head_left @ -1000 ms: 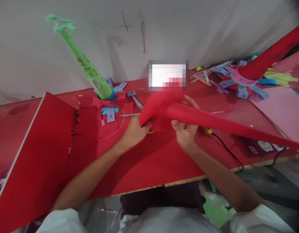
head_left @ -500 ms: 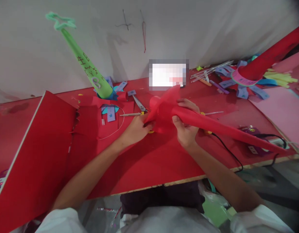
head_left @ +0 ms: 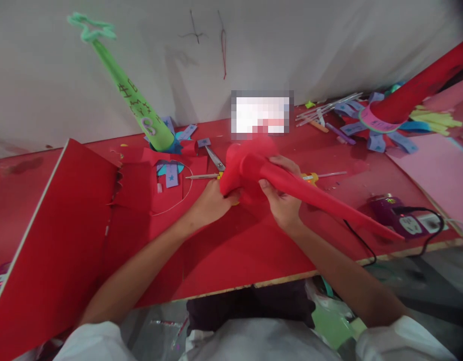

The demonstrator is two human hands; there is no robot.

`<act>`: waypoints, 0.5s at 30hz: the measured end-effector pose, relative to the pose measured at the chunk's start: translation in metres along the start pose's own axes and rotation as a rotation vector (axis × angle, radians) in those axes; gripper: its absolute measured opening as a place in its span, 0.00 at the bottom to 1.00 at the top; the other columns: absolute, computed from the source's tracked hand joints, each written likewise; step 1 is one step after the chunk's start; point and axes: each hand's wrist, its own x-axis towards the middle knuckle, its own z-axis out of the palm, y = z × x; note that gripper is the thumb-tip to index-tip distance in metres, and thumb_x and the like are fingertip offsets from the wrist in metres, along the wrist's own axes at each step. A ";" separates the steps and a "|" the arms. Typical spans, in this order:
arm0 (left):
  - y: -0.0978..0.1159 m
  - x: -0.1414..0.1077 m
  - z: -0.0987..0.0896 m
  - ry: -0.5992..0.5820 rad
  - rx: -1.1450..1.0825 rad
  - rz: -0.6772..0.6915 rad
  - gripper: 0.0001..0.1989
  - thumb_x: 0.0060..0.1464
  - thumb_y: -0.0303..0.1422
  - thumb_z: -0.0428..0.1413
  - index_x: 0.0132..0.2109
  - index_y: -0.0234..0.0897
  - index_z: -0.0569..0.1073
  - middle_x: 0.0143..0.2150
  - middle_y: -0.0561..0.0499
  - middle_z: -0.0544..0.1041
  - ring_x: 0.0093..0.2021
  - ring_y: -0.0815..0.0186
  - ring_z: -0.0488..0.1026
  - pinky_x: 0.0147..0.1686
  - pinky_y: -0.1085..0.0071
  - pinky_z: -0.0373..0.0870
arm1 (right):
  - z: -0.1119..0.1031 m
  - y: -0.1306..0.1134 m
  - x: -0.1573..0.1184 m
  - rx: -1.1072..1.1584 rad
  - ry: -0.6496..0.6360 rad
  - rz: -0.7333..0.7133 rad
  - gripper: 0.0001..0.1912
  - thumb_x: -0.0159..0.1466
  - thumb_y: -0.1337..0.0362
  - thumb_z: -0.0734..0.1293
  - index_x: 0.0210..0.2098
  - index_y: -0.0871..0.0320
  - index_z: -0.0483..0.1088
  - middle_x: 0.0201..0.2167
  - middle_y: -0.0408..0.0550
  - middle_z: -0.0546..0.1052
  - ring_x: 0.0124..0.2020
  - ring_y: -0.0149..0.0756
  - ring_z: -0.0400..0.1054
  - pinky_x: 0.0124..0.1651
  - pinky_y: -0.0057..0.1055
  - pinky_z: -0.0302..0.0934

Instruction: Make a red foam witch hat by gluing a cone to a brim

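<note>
A long red paper cone (head_left: 310, 190) with a wide, wavy red brim at its thick end is held above the table, its tip pointing to the lower right. My right hand (head_left: 286, 200) grips the cone near the brim, thumb in front and fingers behind. At the left edge of the brim, my left hand (head_left: 216, 200) is closed on the red paper, its fingertips partly hidden. Under the brim lie scissors (head_left: 215, 159), mostly covered. Behind my right hand shows part of a yellow glue gun (head_left: 310, 178) with a clear glue stick.
A green cone (head_left: 137, 108) topped with a pipe-cleaner star stands at the back left. A red board (head_left: 58, 240) rises at left. To the right are a red cone with a pink band (head_left: 381, 120), straws, pink sheets and a purple power socket (head_left: 400, 215) with a cable.
The red cone has shifted left and turned, so its tip now lies farther left and the brim faces differently. My right hand has moved slightly left with it.
</note>
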 end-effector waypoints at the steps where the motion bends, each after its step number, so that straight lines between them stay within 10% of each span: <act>1: 0.000 0.000 0.000 0.005 0.010 0.007 0.07 0.62 0.31 0.54 0.36 0.37 0.76 0.32 0.50 0.79 0.38 0.62 0.78 0.40 0.66 0.78 | 0.000 -0.001 0.000 0.005 0.001 0.018 0.15 0.65 0.61 0.77 0.52 0.45 0.79 0.53 0.47 0.80 0.61 0.47 0.73 0.75 0.53 0.63; 15: 0.015 -0.003 -0.008 0.111 0.276 0.011 0.18 0.56 0.19 0.52 0.49 0.36 0.78 0.41 0.47 0.85 0.36 0.63 0.79 0.35 0.69 0.66 | 0.009 0.010 -0.007 0.269 0.051 0.283 0.22 0.61 0.61 0.80 0.52 0.44 0.75 0.52 0.42 0.83 0.62 0.42 0.75 0.69 0.42 0.70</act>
